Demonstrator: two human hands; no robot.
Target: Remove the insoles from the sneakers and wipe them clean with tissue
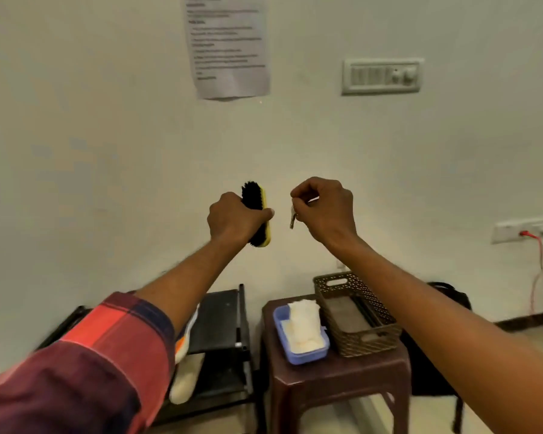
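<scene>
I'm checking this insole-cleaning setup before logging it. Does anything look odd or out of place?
Yes: the left hand grips a black-bristled brush raised in mid-air, though wiping calls for the tissue, which sits in the blue tray on the stool. The right hand pinches something small I cannot identify.

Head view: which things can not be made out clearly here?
All in the head view:
- the small item pinched by the right hand: too small and blurred to identify.
- the sneaker: mostly hidden behind the left sleeve.
- the paper on the wall: text too blurred to read.
- what lies inside the basket: dark and unclear.
</scene>
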